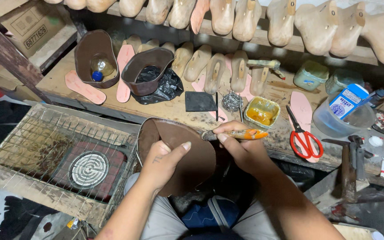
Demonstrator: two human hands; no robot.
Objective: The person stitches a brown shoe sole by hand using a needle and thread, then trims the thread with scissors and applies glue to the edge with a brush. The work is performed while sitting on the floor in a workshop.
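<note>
Your left hand [163,161] steadies a dark brown upper [187,155], and the brush [234,134] in your right hand [241,146] has an orange handle. On the bench, the scissors [304,138] have red handles, the glue tub [261,111] is smeared yellow, the insoles [84,87] are pink, the box [347,101] is blue and white, and the lasts [316,26] are pale wood. A grey spiral coil [88,169] sits under wire mesh.

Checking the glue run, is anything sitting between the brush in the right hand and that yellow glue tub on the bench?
Nothing visible. The right hand holds the brush just below the glue tub, with only bare bench between them. The red scissors lie off to the right.
</note>
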